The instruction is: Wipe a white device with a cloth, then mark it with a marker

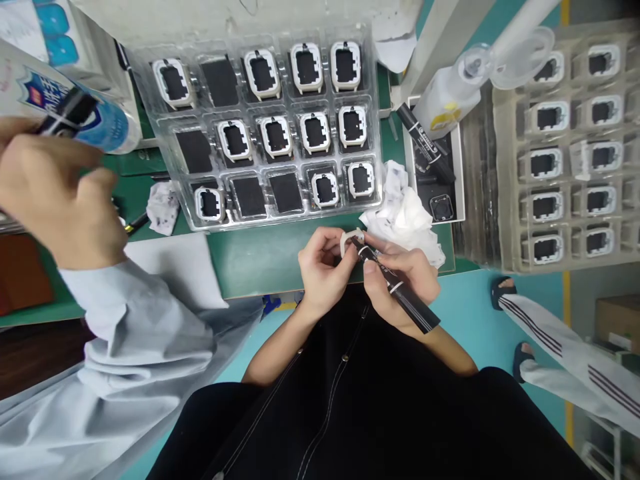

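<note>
Between the fingertips of my left hand (325, 270) is a small white watch-case frame (346, 241), partly covered by the fingers. My right hand (407, 277) grips a black marker pen (411, 303) with white bands, its tip end against or very close to the frame. Just beyond both hands lies a clear plastic tray (200, 225) with white frames in many of its pockets; several pockets show only black pads. Crumpled white tissue (407, 217) rests to the right of my hands.
At left, a co-worker's hand (65, 193) holds a black object beside a blue-and-white bottle (107, 123). A white box (463, 207) with markers, a clear pump bottle (445, 100) and another frame-filled tray (507, 227) stand right. Someone's legs (550, 333) show beyond.
</note>
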The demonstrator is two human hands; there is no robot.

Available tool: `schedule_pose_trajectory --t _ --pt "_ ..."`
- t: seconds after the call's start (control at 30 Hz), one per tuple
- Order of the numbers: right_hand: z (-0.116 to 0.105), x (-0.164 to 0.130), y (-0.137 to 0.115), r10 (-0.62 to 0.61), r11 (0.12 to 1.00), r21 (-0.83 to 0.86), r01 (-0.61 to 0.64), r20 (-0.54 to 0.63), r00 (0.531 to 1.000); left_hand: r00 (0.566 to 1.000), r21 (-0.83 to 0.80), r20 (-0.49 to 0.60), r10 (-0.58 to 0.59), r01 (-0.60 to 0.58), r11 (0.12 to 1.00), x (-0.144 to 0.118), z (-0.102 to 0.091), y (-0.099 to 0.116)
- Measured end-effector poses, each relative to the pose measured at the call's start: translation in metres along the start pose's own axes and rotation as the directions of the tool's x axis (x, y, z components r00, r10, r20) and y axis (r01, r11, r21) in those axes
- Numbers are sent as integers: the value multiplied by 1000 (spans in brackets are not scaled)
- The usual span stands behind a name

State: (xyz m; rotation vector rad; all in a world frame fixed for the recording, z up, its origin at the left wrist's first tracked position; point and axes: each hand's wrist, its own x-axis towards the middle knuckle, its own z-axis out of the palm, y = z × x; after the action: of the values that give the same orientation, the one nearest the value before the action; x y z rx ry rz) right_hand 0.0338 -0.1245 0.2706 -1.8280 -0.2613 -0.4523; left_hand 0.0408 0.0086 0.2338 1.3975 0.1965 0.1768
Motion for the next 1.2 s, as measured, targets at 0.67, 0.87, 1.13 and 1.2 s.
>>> schedule_pose_trajectory --t 0.67,0.87,1.13,1.2 --pt "1 -2 1 -1 1000 -4 1 -7 1000 1000 -14 -4 12 -12 1000 0 -1 -1" --pt "0 -2 0 4 1000 -6 -4 -8 1000 1000 -5 -16 -18 18 1000 0 0 1" --pt "-1 -2 1 1 1000 31 -1 1 1000 1000 0 -12 9 -9 1000 1 -1 -1" --pt "-1 -1 1 7 998 65 -6 -4 1000 1000 -10 -1 16 -16 1000 1 0 -1"
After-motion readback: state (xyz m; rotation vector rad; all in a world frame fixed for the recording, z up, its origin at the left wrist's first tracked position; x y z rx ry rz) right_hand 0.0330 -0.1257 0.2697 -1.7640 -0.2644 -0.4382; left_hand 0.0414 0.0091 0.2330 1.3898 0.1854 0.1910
